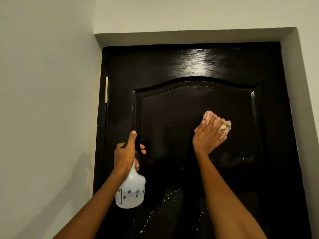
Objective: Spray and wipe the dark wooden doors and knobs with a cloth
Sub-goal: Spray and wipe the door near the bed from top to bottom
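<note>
A glossy dark wooden door [189, 66] with an arched raised panel fills the middle of the view. My right hand [206, 135] presses a bunched pink-and-white cloth [209, 116] flat against the upper panel, fingers straight over it. My left hand [126, 152] grips the black trigger head of a white translucent spray bottle [132, 188], held upright in front of the door's left side, thumb raised. White droplets speckle the lower panel. No knob is in view.
A pale wall [48, 100] stands close on the left, meeting the door frame. A metal hinge [106, 89] sits on the door's left edge. A white recessed wall surround [300, 83] borders the top and right of the door.
</note>
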A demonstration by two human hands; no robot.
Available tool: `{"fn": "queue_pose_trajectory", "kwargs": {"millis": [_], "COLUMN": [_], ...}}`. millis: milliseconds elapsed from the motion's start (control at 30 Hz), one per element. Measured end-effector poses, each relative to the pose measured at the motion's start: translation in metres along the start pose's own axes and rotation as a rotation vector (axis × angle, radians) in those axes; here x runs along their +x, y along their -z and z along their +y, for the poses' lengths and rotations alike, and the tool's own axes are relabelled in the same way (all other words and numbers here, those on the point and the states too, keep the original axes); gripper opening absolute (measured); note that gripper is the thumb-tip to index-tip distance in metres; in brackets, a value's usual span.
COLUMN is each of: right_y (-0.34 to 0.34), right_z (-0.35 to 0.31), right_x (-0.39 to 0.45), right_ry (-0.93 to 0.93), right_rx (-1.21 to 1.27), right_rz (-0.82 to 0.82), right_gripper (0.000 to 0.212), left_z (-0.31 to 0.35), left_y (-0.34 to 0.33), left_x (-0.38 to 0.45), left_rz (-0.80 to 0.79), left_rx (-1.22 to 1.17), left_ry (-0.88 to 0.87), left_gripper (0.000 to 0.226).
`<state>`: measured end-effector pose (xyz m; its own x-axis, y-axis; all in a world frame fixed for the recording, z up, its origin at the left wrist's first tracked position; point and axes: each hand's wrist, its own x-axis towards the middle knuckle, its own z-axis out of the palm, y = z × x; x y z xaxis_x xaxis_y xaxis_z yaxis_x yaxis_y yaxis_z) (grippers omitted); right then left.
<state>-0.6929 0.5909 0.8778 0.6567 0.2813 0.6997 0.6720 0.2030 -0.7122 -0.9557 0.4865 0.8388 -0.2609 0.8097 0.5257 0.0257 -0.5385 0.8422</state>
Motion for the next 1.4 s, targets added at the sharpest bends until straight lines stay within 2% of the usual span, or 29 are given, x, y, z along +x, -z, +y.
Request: {"fn": "queue_pose_trajectory", "kwargs": {"millis": [67, 133, 200, 333, 433, 500, 567, 667, 733, 767, 833, 900, 967, 1033, 1067, 1133, 1267, 1333, 1400], "right_y": [-0.003, -0.007, -0.015, -0.034, -0.038, -0.033, -0.021, 0.008, 0.028, 0.038, 0.059, 0.071, 0.068, 0.056, 0.047, 0.029, -0.004, -0.010, -0.006], "right_z": [-0.014, -0.041, -0.068, -0.076, -0.011, 0.058, 0.119, 0.153, 0.169, 0.180, 0.205, 0.213, 0.193, 0.165, 0.151, 0.128, 0.113, 0.132, 0.171], "right_x": [-0.004, 0.009, 0.024, 0.018, -0.024, -0.060, -0.081, -0.051, -0.011, 0.006, 0.030, 0.029, 0.017, 0.000, -0.010, -0.034, -0.081, -0.096, -0.109], "right_ry": [-0.076, 0.016, 0.248, 0.940, 1.262, 1.344, 1.349, 1.195, 0.966, 0.788, 0.382, 0.057, -0.161, -0.254, -0.224, -0.027, 0.688, 1.010, 1.271], "right_rx": [0.028, 0.027, -0.022, -0.257, -0.285, -0.293, -0.344, -0.393, -0.467, -0.464, -0.348, -0.172, -0.013, 0.061, 0.058, 0.002, -0.127, -0.174, -0.283], "right_rz": [0.005, -0.030, -0.101, -0.299, -0.326, -0.327, -0.347, -0.291, -0.229, -0.202, -0.097, -0.010, 0.063, 0.061, 0.023, -0.081, -0.267, -0.436, -0.521], "right_gripper": [0.061, 0.062, 0.059, 0.062, 0.059, 0.059, 0.059, 0.055, 0.055, 0.057, 0.059, 0.061, 0.062, 0.066, 0.067, 0.066, 0.057, 0.056, 0.056], "left_z": [0.005, 0.013, 0.021, 0.021, 0.008, -0.011, -0.035, -0.061, -0.067, -0.069, -0.070, -0.070, -0.070, -0.070, -0.071, -0.073, -0.073, -0.073, -0.074], "left_y": [-0.007, -0.014, -0.021, -0.036, -0.045, -0.051, -0.057, -0.069, -0.080, -0.084, -0.093, -0.097, -0.096, -0.091, -0.088, -0.081, -0.071, -0.072, -0.078], "left_x": [-0.002, 0.001, 0.007, 0.011, 0.006, -0.007, -0.027, -0.051, -0.060, -0.062, -0.067, -0.071, -0.076, -0.084, -0.088, -0.095, -0.103, -0.109, -0.116], "left_rz": [-0.014, -0.035, -0.040, -0.024, 0.003, -0.004, -0.030, -0.061, -0.063, -0.066, -0.069, -0.064, -0.046, -0.015, -0.003, 0.015, 0.072, 0.106, 0.111], "left_rx": [0.010, -0.002, -0.003, -0.033, -0.051, -0.037, -0.040, -0.034, -0.031, -0.033, -0.038, -0.040, -0.047, -0.041, -0.043, -0.045, -0.029, -0.007, -0.010], "left_ry": [-0.006, -0.016, -0.034, -0.046, -0.015, 0.023, 0.082, 0.168, 0.190, 0.189, 0.177, 0.172, 0.177, 0.180, 0.182, 0.183, 0.186, 0.197, 0.221], "left_gripper": [0.071, 0.071, 0.072, 0.076, 0.079, 0.079, 0.079, 0.079, 0.079, 0.078, 0.078, 0.077, 0.078, 0.076, 0.075, 0.074, 0.074, 0.073, 0.072]}}
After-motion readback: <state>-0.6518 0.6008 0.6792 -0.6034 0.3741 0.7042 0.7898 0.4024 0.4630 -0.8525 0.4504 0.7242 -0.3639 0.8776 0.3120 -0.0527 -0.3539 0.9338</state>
